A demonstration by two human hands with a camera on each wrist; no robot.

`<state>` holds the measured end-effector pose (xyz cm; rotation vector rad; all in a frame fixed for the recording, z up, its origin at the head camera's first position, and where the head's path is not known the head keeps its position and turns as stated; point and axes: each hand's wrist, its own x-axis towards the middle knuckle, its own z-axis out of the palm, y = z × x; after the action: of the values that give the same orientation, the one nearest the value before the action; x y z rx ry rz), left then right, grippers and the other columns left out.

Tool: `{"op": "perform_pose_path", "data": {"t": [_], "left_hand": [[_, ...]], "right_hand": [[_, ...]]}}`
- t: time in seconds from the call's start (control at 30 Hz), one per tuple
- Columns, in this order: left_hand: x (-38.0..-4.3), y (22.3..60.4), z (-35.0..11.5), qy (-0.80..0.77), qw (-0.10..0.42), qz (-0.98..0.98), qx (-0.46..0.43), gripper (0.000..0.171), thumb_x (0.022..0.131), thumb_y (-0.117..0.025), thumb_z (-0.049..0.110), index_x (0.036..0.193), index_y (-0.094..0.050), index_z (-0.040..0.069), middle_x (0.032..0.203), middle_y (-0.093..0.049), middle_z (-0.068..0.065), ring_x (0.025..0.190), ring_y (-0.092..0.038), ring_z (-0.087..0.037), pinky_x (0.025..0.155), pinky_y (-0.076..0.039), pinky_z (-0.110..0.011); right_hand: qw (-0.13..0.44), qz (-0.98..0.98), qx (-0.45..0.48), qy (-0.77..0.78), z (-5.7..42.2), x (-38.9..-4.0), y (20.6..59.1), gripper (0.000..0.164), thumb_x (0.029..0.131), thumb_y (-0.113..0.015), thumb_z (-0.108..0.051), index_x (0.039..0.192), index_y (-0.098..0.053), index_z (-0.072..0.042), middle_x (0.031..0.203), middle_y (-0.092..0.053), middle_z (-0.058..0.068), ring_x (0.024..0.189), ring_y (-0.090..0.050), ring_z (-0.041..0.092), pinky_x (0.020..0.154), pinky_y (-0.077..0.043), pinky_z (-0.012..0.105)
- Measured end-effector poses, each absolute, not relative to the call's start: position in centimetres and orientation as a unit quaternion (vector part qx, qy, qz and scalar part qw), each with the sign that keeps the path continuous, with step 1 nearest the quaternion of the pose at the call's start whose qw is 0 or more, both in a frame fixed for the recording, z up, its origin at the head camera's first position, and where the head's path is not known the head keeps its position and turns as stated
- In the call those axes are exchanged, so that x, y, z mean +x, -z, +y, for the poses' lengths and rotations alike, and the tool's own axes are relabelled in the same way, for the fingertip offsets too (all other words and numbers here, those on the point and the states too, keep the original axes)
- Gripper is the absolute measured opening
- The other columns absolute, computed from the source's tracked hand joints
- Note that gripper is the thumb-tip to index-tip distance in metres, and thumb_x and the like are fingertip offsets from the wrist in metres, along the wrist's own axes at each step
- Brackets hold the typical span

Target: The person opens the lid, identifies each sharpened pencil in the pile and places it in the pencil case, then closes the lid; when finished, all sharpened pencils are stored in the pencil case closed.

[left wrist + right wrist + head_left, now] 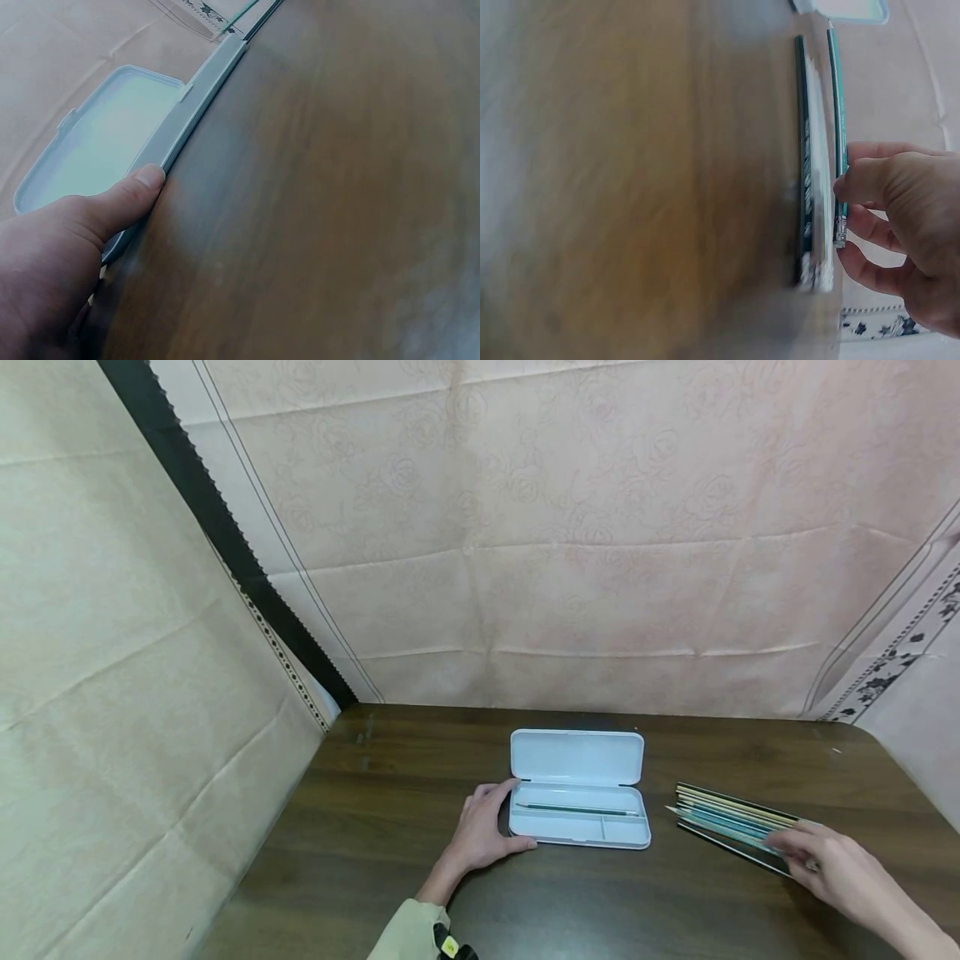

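Note:
A light blue pencil case (pixel 580 843) lies on the table with its lid (pixel 576 757) raised at the back. One green pencil (pixel 577 810) rests in its long compartment. My left hand (pixel 483 827) grips the case's left end, thumb along the front edge, as the left wrist view also shows. At the right, my right hand (pixel 840 868) pinches a green pencil (pixel 840 112) near its eraser end, between thumb and fingers. That pencil is over a bundle of several pencils (pixel 723 810), dark green, pale and blue, lying side by side on the table.
The dark wooden table (pixel 360 877) meets a pale patterned cloth wall (pixel 585 610) at its back edge. Another cloth (pixel 150 735) hangs along the left side. A flowered border strip (pixel 885 677) runs down at the right corner.

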<state>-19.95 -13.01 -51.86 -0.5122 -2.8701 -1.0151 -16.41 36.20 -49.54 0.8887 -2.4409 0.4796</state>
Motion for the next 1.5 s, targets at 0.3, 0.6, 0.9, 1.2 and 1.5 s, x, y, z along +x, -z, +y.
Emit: {"op": "perform_pose_path", "data": {"t": [0.3, 0.6, 0.9, 1.2, 1.5], "left_hand": [[-20.1, 51.9, -13.1, 0.329, 0.030, -0.928, -0.173, 0.092, 0.075, -0.084, 0.054, 0.151, -0.043, 0.021, 0.142, -0.052, -0.003, 0.128, -0.041, -0.025, 0.097, -0.036, -0.051], [-20.1, 51.7, -13.1, 0.330, 0.033, -0.927, -0.174, 0.092, 0.075, -0.084, 0.054, 0.150, -0.044, 0.021, 0.141, -0.052, -0.003, 0.127, -0.042, -0.025, 0.096, -0.037, -0.050], [-20.1, 51.6, -12.9, 0.330, 0.036, -0.927, -0.177, 0.091, 0.075, -0.084, 0.055, 0.150, -0.044, 0.021, 0.141, -0.052, -0.002, 0.127, -0.041, -0.025, 0.096, -0.037, -0.050], [-20.0, 51.6, -12.8, 0.333, 0.031, -0.926, -0.174, 0.092, 0.075, -0.085, 0.053, 0.150, -0.044, 0.021, 0.141, -0.052, -0.003, 0.127, -0.041, -0.026, 0.097, -0.037, -0.051], [-19.8, 52.0, -13.1, 0.337, 0.032, -0.926, -0.169, 0.092, 0.074, -0.085, 0.053, 0.150, -0.044, 0.021, 0.140, -0.052, -0.004, 0.126, -0.041, -0.027, 0.097, -0.036, -0.052]], "right_hand": [[0.247, -0.884, 0.349, -0.189, 33.7, -17.3, 47.8, 0.047, 0.058, -0.074, 0.013, 0.095, -0.071, -0.016, 0.083, -0.048, -0.020, 0.067, -0.043, -0.004, 0.054, -0.030, 0.015], [0.235, -0.887, 0.347, -0.195, 31.5, -18.0, 47.1, 0.046, 0.060, -0.078, 0.012, 0.095, -0.072, -0.018, 0.082, -0.045, -0.020, 0.065, -0.040, -0.005, 0.050, -0.029, 0.019], [0.230, -0.879, 0.367, -0.197, 29.2, -18.9, 46.8, 0.046, 0.061, -0.078, 0.014, 0.093, -0.072, -0.019, 0.080, -0.045, -0.020, 0.066, -0.042, -0.004, 0.054, -0.033, 0.019], [0.191, -0.884, 0.373, -0.206, 27.1, -19.6, 46.5, 0.039, 0.067, -0.075, 0.012, 0.095, -0.073, -0.016, 0.081, -0.051, -0.014, 0.067, -0.044, -0.003, 0.053, -0.039, 0.023], [0.163, -0.885, 0.376, -0.220, 24.4, -20.3, 46.5, 0.039, 0.070, -0.078, 0.013, 0.095, -0.075, -0.016, 0.083, -0.057, -0.009, 0.066, -0.047, -0.001, 0.053, -0.042, 0.022]]}}
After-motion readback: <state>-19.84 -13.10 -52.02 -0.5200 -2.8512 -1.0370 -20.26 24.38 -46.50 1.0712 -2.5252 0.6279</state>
